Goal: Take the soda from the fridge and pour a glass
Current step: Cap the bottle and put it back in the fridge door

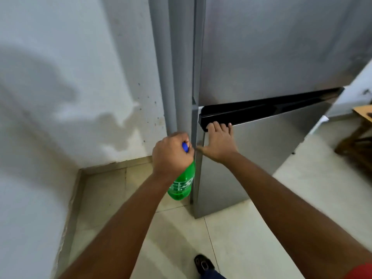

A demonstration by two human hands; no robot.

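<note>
Soda bottle (182,186) of green plastic hangs low beside the fridge's left front corner, above the tiled floor (251,238). Its blue cap (185,147) peeks out of the left hand (171,156), which is clamped around the neck from above. A white-printed label wraps the bottle, but the lettering is cut off by the fridge edge and I cannot read it. The right hand (218,141) lies flat against the lower fridge door (251,158), fingers spread and reaching up to the black handle strip (261,109) along its top edge, gripping nothing. Above sits the grey upper door (281,47). A stained white wall (70,97) closes in on the left. Wooden furniture (358,141) stands at the far right, and a dark shoe (203,263) shows below.
</note>
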